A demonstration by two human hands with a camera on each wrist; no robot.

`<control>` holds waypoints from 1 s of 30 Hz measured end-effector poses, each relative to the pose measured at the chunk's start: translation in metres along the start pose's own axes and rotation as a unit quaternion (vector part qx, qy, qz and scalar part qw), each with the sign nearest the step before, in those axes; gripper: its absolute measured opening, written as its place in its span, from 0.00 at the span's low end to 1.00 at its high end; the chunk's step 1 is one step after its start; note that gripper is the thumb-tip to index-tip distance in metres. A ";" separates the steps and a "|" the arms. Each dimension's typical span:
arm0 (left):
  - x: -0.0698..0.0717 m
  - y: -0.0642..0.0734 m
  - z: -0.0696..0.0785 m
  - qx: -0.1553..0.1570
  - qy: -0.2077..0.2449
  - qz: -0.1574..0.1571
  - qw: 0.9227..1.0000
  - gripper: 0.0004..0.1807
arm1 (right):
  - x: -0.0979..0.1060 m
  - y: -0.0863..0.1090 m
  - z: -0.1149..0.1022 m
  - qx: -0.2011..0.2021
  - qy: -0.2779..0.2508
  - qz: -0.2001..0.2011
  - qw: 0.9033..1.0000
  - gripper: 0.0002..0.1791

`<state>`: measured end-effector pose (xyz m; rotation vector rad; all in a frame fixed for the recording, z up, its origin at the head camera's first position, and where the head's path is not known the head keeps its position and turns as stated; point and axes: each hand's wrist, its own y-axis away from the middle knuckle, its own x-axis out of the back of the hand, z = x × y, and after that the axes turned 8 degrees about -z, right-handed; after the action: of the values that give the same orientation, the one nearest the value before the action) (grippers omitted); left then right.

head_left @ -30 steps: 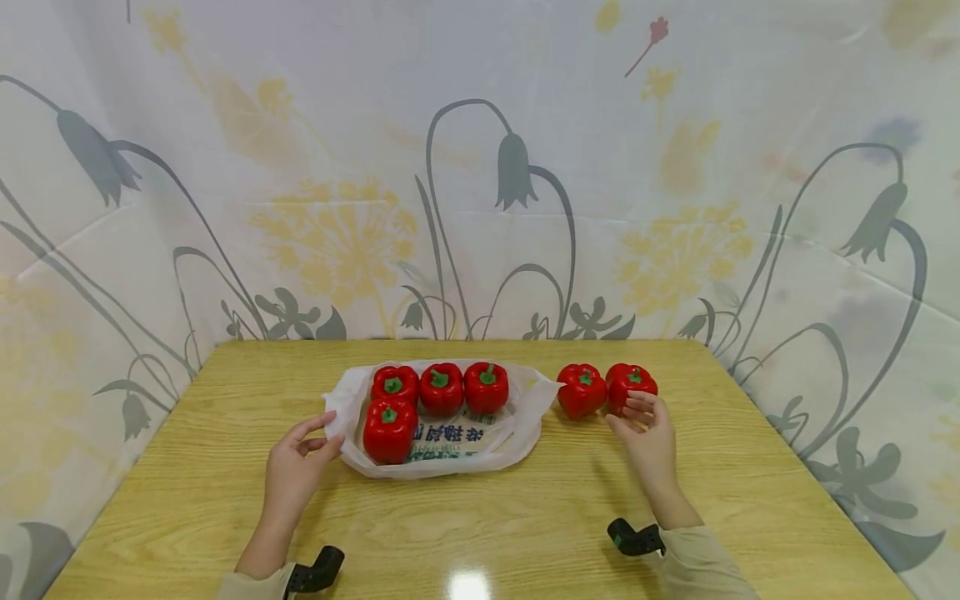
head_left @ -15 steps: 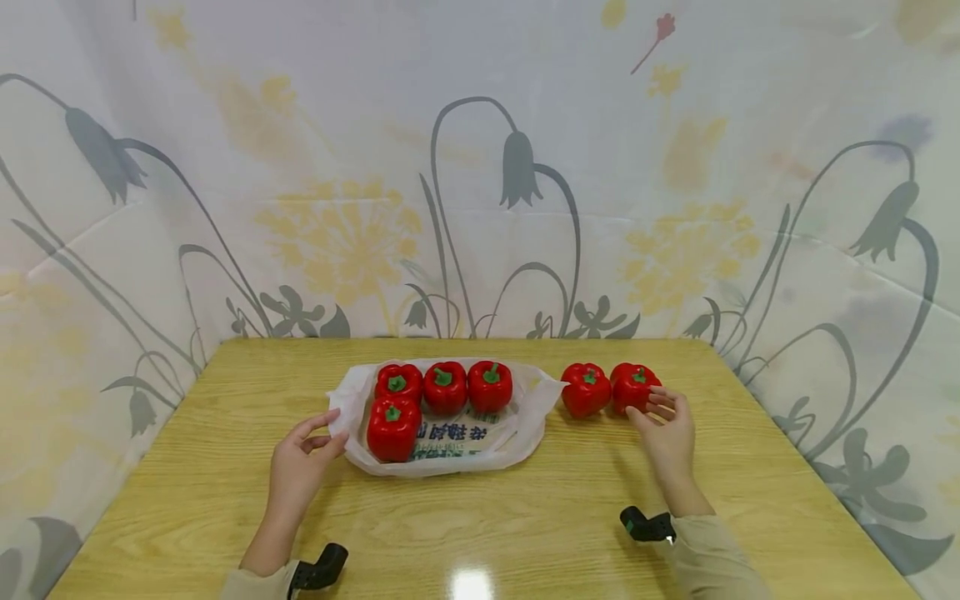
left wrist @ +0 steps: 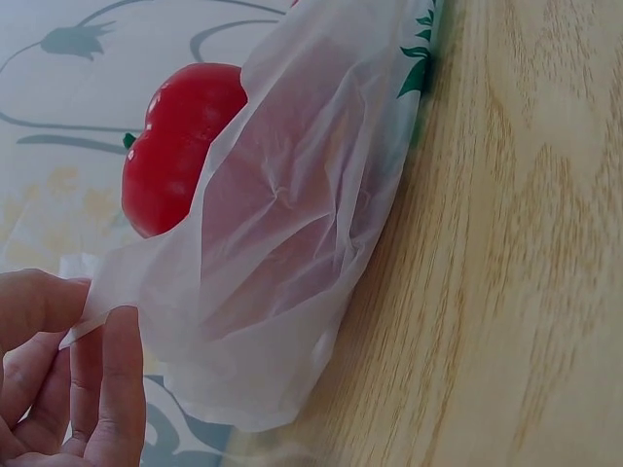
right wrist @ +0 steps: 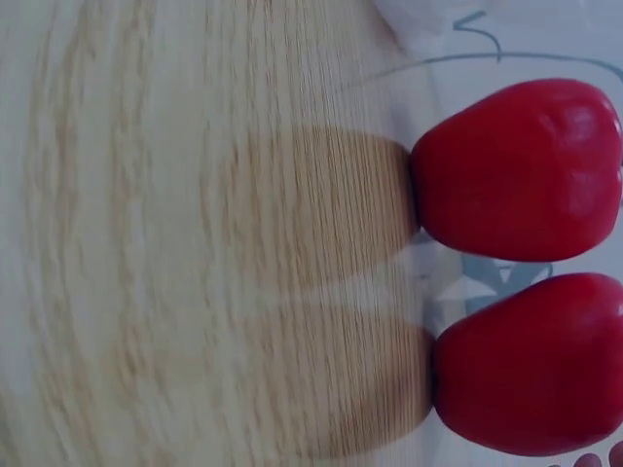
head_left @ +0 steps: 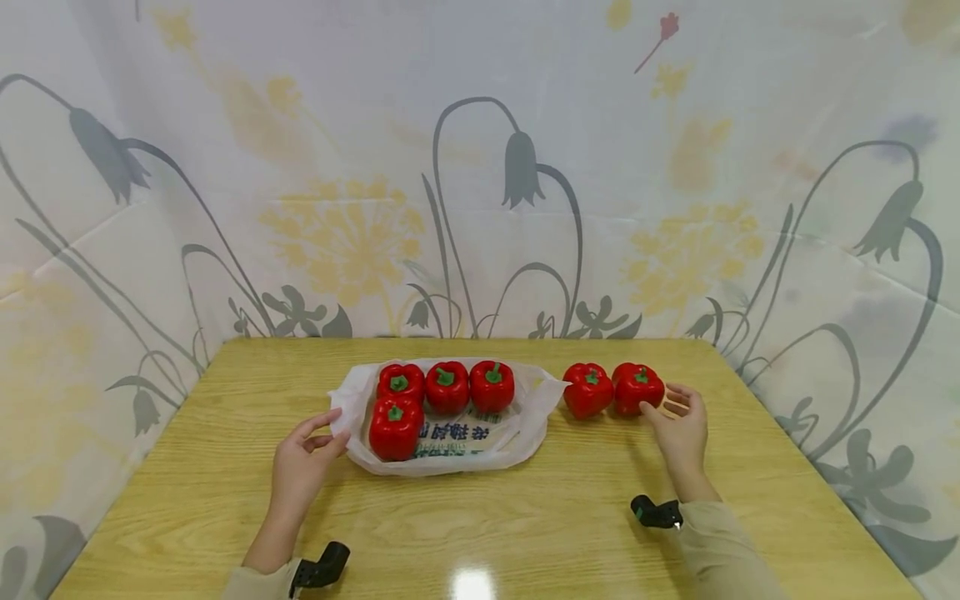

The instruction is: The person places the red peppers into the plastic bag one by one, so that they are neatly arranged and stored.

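Note:
My left hand (head_left: 300, 462) pinches the left edge of a white plastic bag (head_left: 528, 429) between thumb and fingers, plainly seen in the left wrist view. The bag lies spread open with printed lettering inside and several red bell peppers (head_left: 395, 429) with green stems in it. To the right of the bag, a bell pepper (head_left: 587, 392) and another bell pepper (head_left: 637, 389) stand side by side on the table. My right hand (head_left: 678, 433) is at the outer pepper's right side, fingers relaxed, thumb at its front. Only fingertips (right wrist: 588, 460) show in the right wrist view.
The wooden table (head_left: 465, 525) reaches back to a hanging floral cloth (head_left: 637, 275), which also encloses both sides. A wrist camera (head_left: 321, 567) sits on the left forearm, another wrist camera (head_left: 656, 512) on the right.
My right hand has moved rightward, from in front of the outermost bell pepper to its right side. The left hand stays on the bag's edge, and the head view has shifted slightly.

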<state>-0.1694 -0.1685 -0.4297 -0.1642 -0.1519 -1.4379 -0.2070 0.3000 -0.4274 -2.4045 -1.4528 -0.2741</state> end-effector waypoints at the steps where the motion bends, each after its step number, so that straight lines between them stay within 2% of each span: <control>1: 0.001 0.000 0.000 -0.001 0.000 0.000 1.000 0.21 | 0.000 -0.001 0.000 -0.001 0.000 0.000 1.000 0.29; 9: 0.001 0.001 0.002 0.000 0.001 -0.004 1.000 0.21 | 0.006 -0.014 0.002 -0.017 0.023 -0.023 0.999 0.35; 20: 0.002 0.001 0.001 -0.002 -0.002 0.000 1.000 0.21 | 0.006 -0.028 0.011 -0.036 0.039 -0.112 0.992 0.46; 25: 0.002 0.001 0.002 0.005 -0.006 0.000 1.000 0.20 | 0.003 -0.031 0.013 -0.037 0.044 -0.134 0.989 0.46; 30: 0.002 0.002 0.003 0.007 -0.009 0.000 1.000 0.21 | 0.001 -0.031 0.014 -0.038 0.038 -0.137 0.989 0.44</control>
<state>-0.1673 -0.1700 -0.4265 -0.1669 -0.1765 -1.4358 -0.2336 0.3197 -0.4347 -2.2201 -1.7659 -0.4883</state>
